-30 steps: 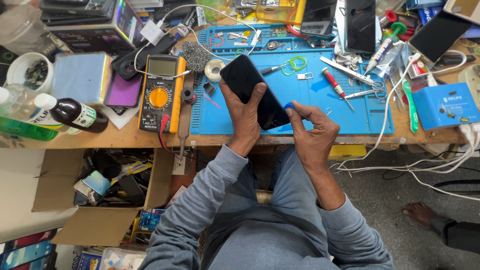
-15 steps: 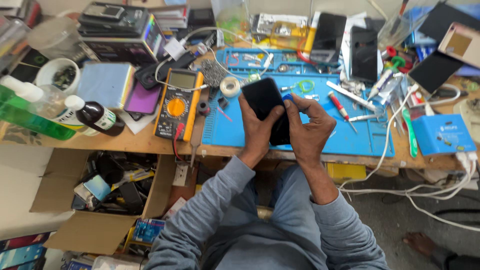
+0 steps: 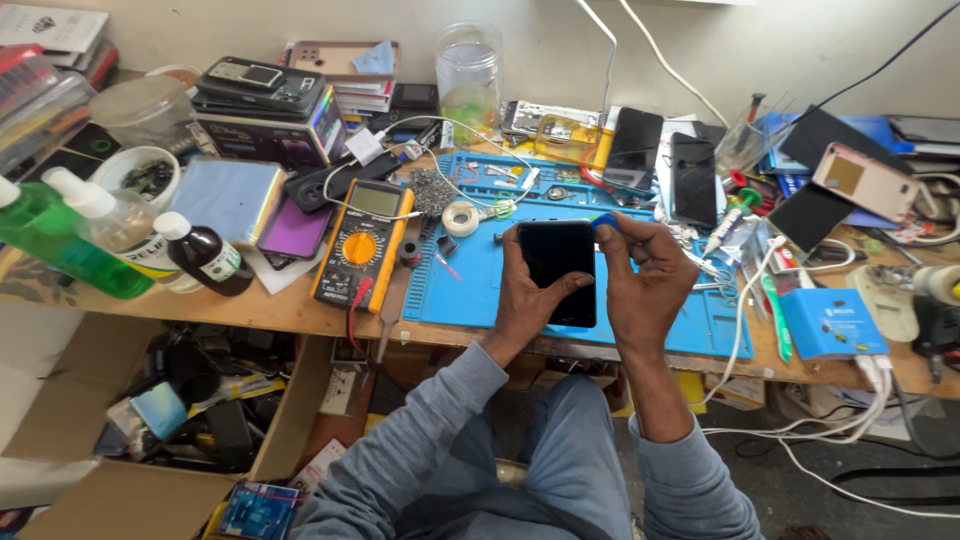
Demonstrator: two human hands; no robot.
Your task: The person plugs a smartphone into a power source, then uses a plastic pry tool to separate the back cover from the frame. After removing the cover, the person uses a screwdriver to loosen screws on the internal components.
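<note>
Left hand [image 3: 525, 300] clamps the black phone [image 3: 558, 272] over the blue mat's [image 3: 450, 290] near edge; right hand [image 3: 640, 280] pinches a blue pick [image 3: 603, 222] at its one-o'clock corner. Crowded bench: three bottles [image 3: 110, 235] at nine o'clock, one yellow multimeter [image 3: 362, 247].

mat: a blue rubber work mat [image 3: 470, 290] lies under and around the fingers, on a wooden bench [image 3: 250, 305].
meter: a yellow-cased multimeter with an orange dial [image 3: 362, 245] sits well left of the fingers.
tape: a small white roll of tape [image 3: 460, 218] lies just up-left of the fingers.
bottles: a dark brown bottle with a white cap [image 3: 205, 258] and a green spray bottle [image 3: 55, 245] stand far left of the fingers.
box: a small blue box [image 3: 830, 322] rests to the right of the fingers.
jar: a clear plastic jar [image 3: 468, 75] stands beyond the fingers, by the wall.
carton: an open cardboard carton of clutter [image 3: 160, 420] sits below the bench, down-left of the fingers.
</note>
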